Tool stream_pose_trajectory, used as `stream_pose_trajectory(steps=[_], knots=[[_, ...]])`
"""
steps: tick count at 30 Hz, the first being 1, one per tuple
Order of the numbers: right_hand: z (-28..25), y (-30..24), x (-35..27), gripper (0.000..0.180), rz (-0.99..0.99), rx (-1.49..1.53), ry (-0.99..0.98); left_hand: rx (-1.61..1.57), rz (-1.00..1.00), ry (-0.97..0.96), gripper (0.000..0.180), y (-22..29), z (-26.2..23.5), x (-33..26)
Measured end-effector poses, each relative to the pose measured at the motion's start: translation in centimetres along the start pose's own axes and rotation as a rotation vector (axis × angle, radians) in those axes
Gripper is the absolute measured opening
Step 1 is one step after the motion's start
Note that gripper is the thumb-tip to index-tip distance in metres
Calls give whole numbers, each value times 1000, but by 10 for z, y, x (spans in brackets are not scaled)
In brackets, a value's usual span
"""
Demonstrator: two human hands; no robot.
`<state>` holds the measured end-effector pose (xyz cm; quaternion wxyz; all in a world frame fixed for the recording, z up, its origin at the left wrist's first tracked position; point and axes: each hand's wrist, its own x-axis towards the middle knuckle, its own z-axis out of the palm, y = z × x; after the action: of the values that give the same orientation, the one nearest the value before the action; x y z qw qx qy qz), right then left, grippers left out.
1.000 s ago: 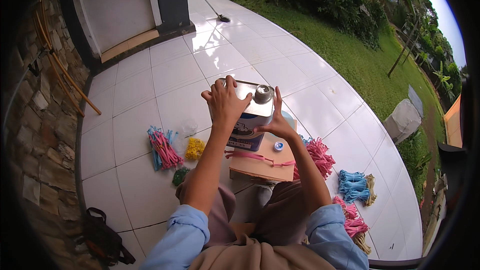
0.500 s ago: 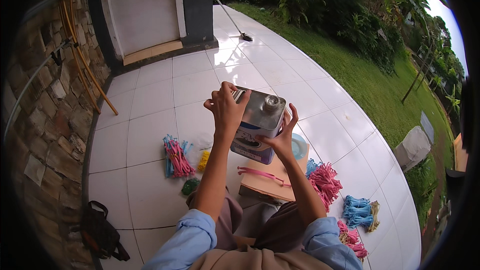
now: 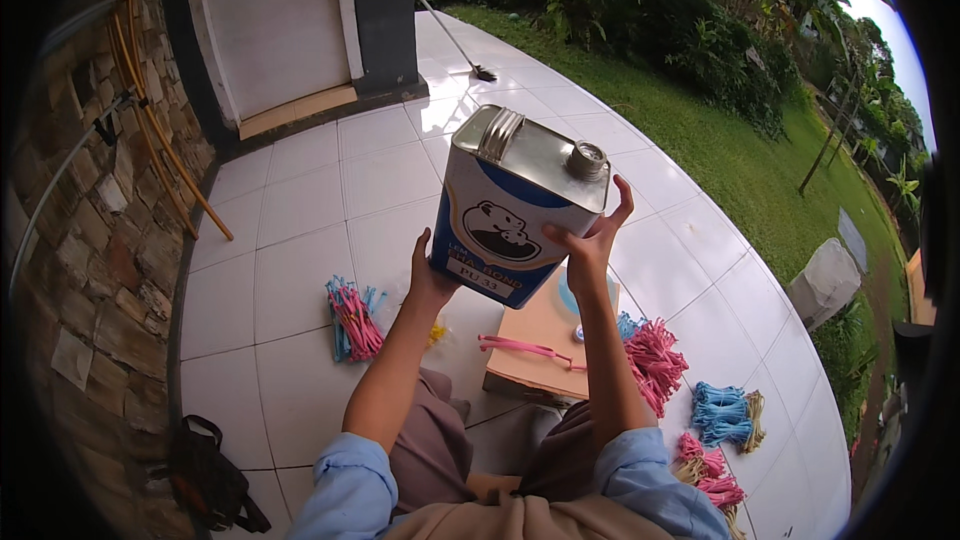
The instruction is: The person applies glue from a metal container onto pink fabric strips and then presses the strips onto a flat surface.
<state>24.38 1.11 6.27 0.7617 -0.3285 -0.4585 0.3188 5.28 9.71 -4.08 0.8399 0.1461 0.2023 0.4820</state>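
Observation:
A rectangular metal glue can (image 3: 505, 220) with a blue and white label is held up in front of me, above the cardboard box (image 3: 530, 365). My left hand (image 3: 432, 285) supports its lower left edge, the fingers partly hidden behind and under it. Around the upper right side wraps my right hand (image 3: 598, 240), thumb on the front face. The can's top shows a folded carry handle (image 3: 502, 133) and a round spout (image 3: 588, 159) with no cap visible. Pink straps (image 3: 530, 348) lie on the box, beside a light blue round object (image 3: 570, 292) partly covered by my right arm.
Pink and blue strap bundles (image 3: 352, 320) lie on the tiles at left, with larger pink ones (image 3: 655, 365) and blue ones (image 3: 720, 414) at right. A black bag (image 3: 212, 480) rests near the stone wall. A broom (image 3: 483, 72) stands farther off, by the door pillar.
The can has risen and tilted, so its front label now faces me. My left hand has shifted from the top handle down to the lower left edge.

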Motion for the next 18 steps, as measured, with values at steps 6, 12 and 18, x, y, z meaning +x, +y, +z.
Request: stream_pose_trajectory(steps=[6,12,18], knots=[[-19,34,-28,84,-91,-28,100,164,182,87,38,8,-17,17],[-44,81,-66,55,84,-220,396,429,414,427,32,15,5,12],[-56,121,-90,54,240,-185,472,801,618,403,45,17,38,19]])
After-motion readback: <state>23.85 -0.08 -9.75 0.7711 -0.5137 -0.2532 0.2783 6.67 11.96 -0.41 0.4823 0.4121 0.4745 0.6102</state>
